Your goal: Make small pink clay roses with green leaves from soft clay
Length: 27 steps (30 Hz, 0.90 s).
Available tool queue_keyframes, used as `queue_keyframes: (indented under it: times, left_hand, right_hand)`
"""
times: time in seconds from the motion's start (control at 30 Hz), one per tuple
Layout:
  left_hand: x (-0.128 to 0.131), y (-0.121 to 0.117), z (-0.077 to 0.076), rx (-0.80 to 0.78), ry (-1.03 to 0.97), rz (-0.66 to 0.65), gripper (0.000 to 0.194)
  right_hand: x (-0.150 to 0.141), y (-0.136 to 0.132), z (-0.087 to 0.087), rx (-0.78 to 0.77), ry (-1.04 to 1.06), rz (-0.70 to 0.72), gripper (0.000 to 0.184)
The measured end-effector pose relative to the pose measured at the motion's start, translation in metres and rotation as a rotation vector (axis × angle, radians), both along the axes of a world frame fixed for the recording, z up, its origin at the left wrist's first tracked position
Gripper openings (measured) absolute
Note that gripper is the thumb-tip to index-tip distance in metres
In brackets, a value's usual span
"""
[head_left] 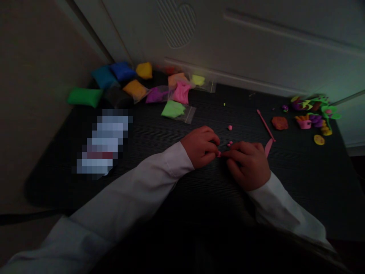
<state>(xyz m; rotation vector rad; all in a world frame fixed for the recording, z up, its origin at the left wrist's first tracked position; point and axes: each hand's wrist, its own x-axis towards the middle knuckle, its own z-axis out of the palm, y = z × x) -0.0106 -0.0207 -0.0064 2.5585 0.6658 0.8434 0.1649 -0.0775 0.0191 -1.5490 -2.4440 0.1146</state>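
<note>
My left hand and my right hand meet at the middle of a dark table. Both are closed in a pinch on one small pink piece of clay held between their fingertips just above the tabletop. Two or three tiny pink clay bits lie just beyond the fingers, and another pink bit lies a little farther back. A flat pink modelling tool rests beside my right hand, with a thin pink stick tool behind it.
Several bags of coloured clay lie at the back left, including a green one and a light-green one. Finished clay figures and an orange lump sit at the back right. A blurred-out object lies left. A white panelled wall stands behind.
</note>
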Motion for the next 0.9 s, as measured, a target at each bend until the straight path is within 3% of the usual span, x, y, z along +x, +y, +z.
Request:
queue_keyframes:
  times: [0.4,0.67,0.9]
  left_hand:
    - [-0.001,0.000,0.000,-0.006,0.029,-0.007,0.023]
    - [-0.002,0.000,0.003,-0.016,-0.003,-0.021,0.022]
    - [-0.002,-0.001,0.003,-0.025,-0.033,0.004,0.020]
  right_hand:
    - [-0.001,-0.001,0.001,0.005,0.012,0.079,0.018]
    - [0.016,0.010,0.005,0.130,0.097,-0.115,0.023]
    - [0.019,0.014,-0.007,0.171,-0.022,-0.091,0.019]
